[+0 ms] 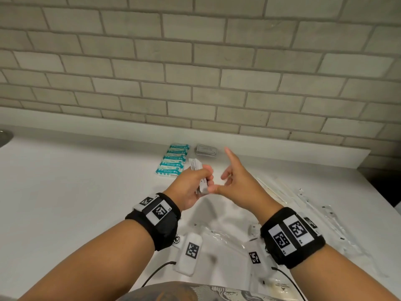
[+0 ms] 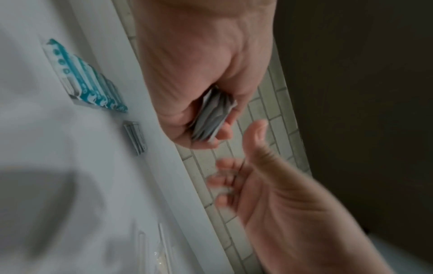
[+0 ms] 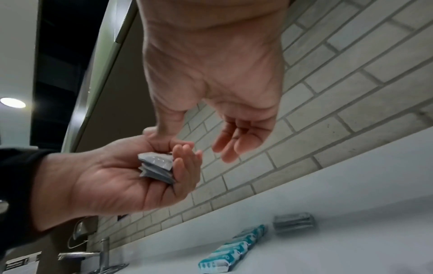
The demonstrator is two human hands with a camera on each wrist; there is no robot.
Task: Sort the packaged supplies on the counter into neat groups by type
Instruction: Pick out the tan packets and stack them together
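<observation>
My left hand (image 1: 195, 181) grips a small stack of grey-white flat packets (image 1: 196, 165) a little above the white counter (image 1: 86, 181); the same stack of packets (image 3: 157, 166) lies against its fingers in the right wrist view. My right hand (image 1: 230, 177) hovers just right of it, fingers spread and relaxed, holding nothing, with its thumb tip against the left thumb. A row of teal-and-white packets (image 1: 173, 159) lies near the backsplash. Beside them on the right sits a stack of grey packets (image 1: 206, 150).
Long clear plastic packages (image 1: 303, 203) lie scattered on the right of the counter, and more clear wrappers (image 1: 219, 233) lie under my wrists. The tiled wall (image 1: 195, 72) stands behind. A faucet (image 3: 105, 255) is at the far left.
</observation>
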